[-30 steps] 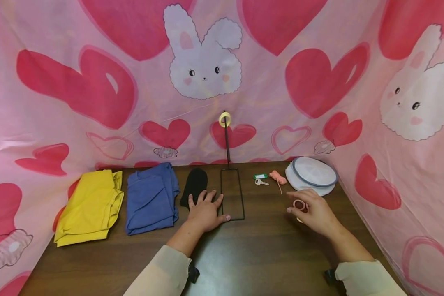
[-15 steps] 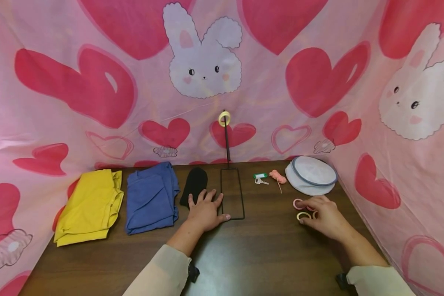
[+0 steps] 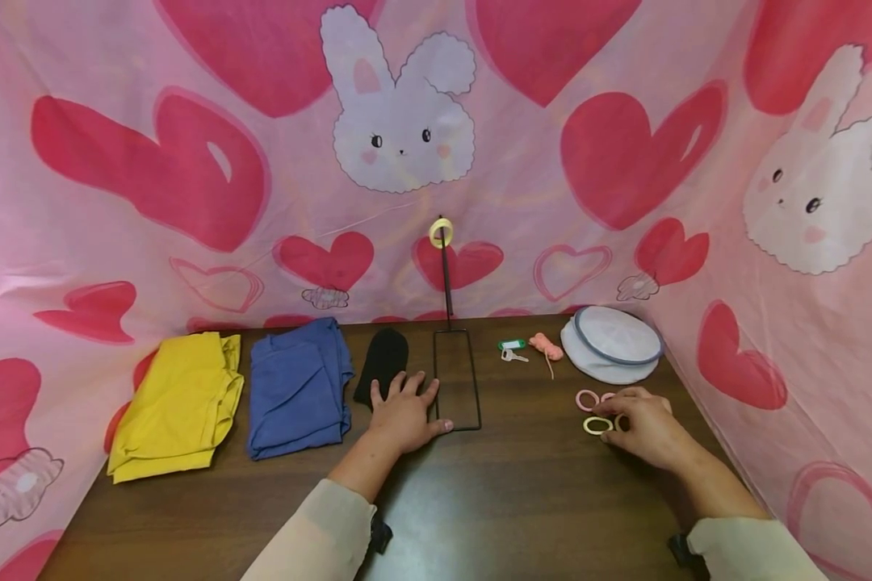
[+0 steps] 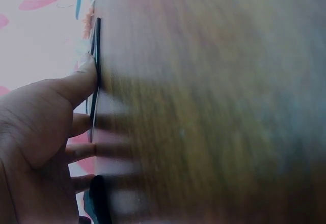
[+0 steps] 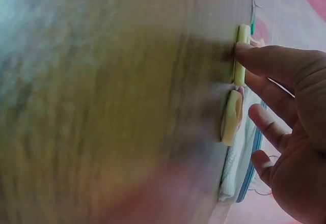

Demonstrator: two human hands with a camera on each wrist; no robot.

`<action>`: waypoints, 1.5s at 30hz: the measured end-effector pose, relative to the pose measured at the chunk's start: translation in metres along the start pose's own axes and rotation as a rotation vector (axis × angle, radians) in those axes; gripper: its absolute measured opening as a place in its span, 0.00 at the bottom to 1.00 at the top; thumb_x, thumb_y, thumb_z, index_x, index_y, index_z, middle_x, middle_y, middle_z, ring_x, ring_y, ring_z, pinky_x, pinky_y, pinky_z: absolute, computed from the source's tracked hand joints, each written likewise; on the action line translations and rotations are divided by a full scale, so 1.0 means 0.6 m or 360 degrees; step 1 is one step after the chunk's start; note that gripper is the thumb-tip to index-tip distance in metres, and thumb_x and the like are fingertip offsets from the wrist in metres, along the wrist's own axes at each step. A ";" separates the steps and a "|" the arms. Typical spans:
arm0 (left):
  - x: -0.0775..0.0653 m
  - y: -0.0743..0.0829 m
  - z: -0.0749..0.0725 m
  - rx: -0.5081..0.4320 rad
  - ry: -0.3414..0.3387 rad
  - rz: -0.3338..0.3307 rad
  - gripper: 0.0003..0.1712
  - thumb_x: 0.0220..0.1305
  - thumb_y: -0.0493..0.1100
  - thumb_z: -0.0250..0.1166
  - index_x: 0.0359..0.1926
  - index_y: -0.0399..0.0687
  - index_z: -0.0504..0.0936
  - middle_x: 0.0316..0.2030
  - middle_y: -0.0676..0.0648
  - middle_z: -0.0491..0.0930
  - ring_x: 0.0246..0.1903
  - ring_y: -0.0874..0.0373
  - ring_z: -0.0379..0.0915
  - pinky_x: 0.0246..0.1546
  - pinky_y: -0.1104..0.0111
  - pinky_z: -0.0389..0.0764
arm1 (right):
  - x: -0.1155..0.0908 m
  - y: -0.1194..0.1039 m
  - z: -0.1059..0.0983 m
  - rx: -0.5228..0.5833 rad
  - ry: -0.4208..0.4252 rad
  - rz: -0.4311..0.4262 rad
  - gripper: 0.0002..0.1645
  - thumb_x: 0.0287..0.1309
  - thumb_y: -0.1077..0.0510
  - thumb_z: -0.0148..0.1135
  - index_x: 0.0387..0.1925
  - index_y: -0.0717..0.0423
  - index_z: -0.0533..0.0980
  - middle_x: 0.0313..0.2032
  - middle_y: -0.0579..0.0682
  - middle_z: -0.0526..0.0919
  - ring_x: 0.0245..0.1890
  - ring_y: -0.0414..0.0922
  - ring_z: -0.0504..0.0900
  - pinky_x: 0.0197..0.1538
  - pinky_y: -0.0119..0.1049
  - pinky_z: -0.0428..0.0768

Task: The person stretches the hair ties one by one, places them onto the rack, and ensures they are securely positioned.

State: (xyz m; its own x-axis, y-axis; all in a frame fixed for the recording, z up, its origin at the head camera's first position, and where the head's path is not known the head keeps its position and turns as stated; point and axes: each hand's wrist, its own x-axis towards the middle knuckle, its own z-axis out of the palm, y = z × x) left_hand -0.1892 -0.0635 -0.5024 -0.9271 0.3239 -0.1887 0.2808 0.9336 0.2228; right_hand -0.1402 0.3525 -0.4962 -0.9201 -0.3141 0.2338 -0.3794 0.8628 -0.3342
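My left hand (image 3: pixel 402 420) lies spread on the table; its thumb rests on the base of a black wire stand (image 3: pixel 476 387) and its fingertips touch a black, round-ended flat piece (image 3: pixel 387 353). A yellow ring (image 3: pixel 440 244) hangs on the stand's upright rod. My right hand (image 3: pixel 647 425) hovers over several small rings on the right, thumb and index finger apart. In the right wrist view its thumb overlaps a yellow ring (image 5: pixel 240 74); a second yellowish ring (image 5: pixel 232 122) lies beside it. One pink ring (image 3: pixel 582 407) shows left of the fingers; another is partly hidden.
Left stand folded yellow cloth (image 3: pixel 174 403) and folded blue cloth (image 3: pixel 298 395). Behind the rings lie a key (image 3: pixel 513 355) with a green tag (image 3: pixel 511 345), a pink yarn bundle (image 3: pixel 547 347) and a round white fabric item (image 3: pixel 614 343). Printed curtains enclose the table (image 3: pixel 509 500).
My right hand has moved right and slightly nearer, uncovering the pink ring and the yellow ring. These rings have hardly shifted in the last half second. The left hand stays put.
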 end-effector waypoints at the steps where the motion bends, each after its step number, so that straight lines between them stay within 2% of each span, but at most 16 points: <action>1: 0.000 0.000 0.000 0.0000 0.0001 0.0001 0.48 0.66 0.76 0.59 0.81 0.65 0.62 0.80 0.48 0.55 0.80 0.40 0.43 0.71 0.29 0.37 | 0.001 -0.001 0.000 -0.0007 -0.0006 -0.0001 0.20 0.38 0.60 0.84 0.39 0.50 0.89 0.41 0.49 0.87 0.49 0.56 0.79 0.45 0.60 0.65; 5: 0.000 0.000 0.000 0.0005 0.0000 0.0003 0.48 0.66 0.76 0.58 0.81 0.65 0.62 0.80 0.48 0.55 0.80 0.40 0.43 0.71 0.29 0.37 | 0.002 -0.003 0.000 -0.0017 -0.0001 -0.0017 0.17 0.38 0.61 0.83 0.34 0.47 0.87 0.38 0.46 0.87 0.47 0.54 0.80 0.43 0.57 0.65; 10: 0.000 0.001 -0.001 0.0004 -0.0008 0.0005 0.48 0.66 0.76 0.58 0.81 0.65 0.61 0.81 0.48 0.54 0.80 0.40 0.42 0.71 0.29 0.37 | 0.005 -0.005 0.004 -0.0007 0.0078 -0.0091 0.17 0.38 0.63 0.83 0.29 0.42 0.84 0.33 0.39 0.84 0.41 0.48 0.80 0.41 0.51 0.66; 15: -0.002 0.001 -0.004 -0.0001 -0.0016 -0.0004 0.48 0.66 0.76 0.58 0.81 0.65 0.61 0.81 0.48 0.54 0.80 0.40 0.41 0.71 0.29 0.36 | 0.012 -0.011 0.007 0.0006 0.0154 -0.0207 0.18 0.37 0.64 0.82 0.28 0.41 0.83 0.31 0.36 0.83 0.37 0.42 0.79 0.40 0.49 0.68; 19: -0.002 0.001 -0.004 0.0000 -0.0016 -0.0003 0.48 0.66 0.76 0.58 0.81 0.65 0.61 0.81 0.48 0.54 0.80 0.40 0.42 0.71 0.29 0.36 | 0.020 -0.021 0.008 0.0052 0.0188 -0.0297 0.18 0.38 0.66 0.81 0.30 0.43 0.83 0.31 0.35 0.83 0.34 0.40 0.79 0.38 0.45 0.75; 23: -0.002 0.001 -0.003 -0.0002 -0.0012 -0.0001 0.48 0.66 0.76 0.58 0.81 0.65 0.61 0.81 0.48 0.54 0.80 0.40 0.42 0.71 0.29 0.36 | 0.029 -0.034 0.009 0.0136 0.0161 -0.0331 0.19 0.40 0.69 0.80 0.31 0.45 0.83 0.31 0.35 0.83 0.32 0.37 0.80 0.37 0.38 0.80; 28: -0.001 0.001 -0.003 -0.0005 -0.0014 -0.0002 0.48 0.66 0.76 0.59 0.81 0.65 0.61 0.80 0.48 0.55 0.80 0.40 0.42 0.71 0.29 0.36 | 0.043 -0.055 0.008 0.0233 0.0108 -0.0313 0.18 0.44 0.70 0.78 0.33 0.46 0.84 0.32 0.34 0.84 0.32 0.35 0.81 0.37 0.38 0.82; 32: -0.001 0.000 -0.002 -0.0003 -0.0016 -0.0012 0.48 0.66 0.76 0.59 0.81 0.65 0.61 0.80 0.49 0.55 0.80 0.40 0.42 0.71 0.29 0.37 | 0.059 -0.070 0.008 0.0232 0.0077 -0.0306 0.16 0.46 0.69 0.78 0.34 0.47 0.84 0.32 0.34 0.84 0.31 0.36 0.80 0.36 0.36 0.82; 39: -0.003 0.000 -0.004 -0.0003 -0.0008 -0.0003 0.48 0.66 0.76 0.59 0.81 0.65 0.61 0.80 0.48 0.55 0.80 0.40 0.42 0.71 0.29 0.37 | 0.088 -0.096 0.006 0.0241 0.0063 -0.0343 0.15 0.48 0.68 0.77 0.35 0.47 0.84 0.30 0.34 0.81 0.26 0.40 0.77 0.31 0.31 0.73; 45: -0.003 0.000 -0.004 -0.0012 -0.0013 0.0010 0.48 0.66 0.75 0.59 0.81 0.64 0.61 0.80 0.48 0.55 0.80 0.39 0.43 0.71 0.29 0.37 | 0.106 -0.119 0.003 0.0269 0.0083 -0.0390 0.16 0.49 0.68 0.77 0.36 0.47 0.85 0.32 0.35 0.83 0.29 0.37 0.78 0.34 0.34 0.78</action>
State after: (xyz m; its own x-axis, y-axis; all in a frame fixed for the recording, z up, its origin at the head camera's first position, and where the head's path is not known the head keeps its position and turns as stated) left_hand -0.1879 -0.0645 -0.4995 -0.9234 0.3308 -0.1948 0.2846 0.9304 0.2310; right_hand -0.1716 0.2703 -0.4592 -0.7945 -0.4806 0.3713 -0.6045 0.6840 -0.4083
